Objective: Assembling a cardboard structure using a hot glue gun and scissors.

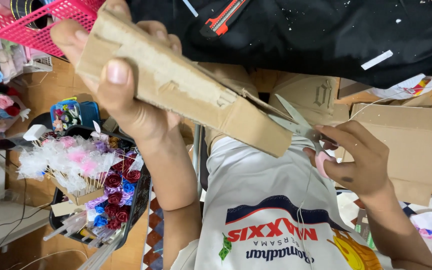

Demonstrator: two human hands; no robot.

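We pinch stiff, light cardboard strip [186, 85] w/ left hand [126, 90]; right hand [361, 160] closed round scissors [303, 132], blades apart at its end.

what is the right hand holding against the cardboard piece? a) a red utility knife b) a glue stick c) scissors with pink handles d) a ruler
c: the right hand grips pink-handled scissors, blades open at the end of the cardboard piece held by the left hand.
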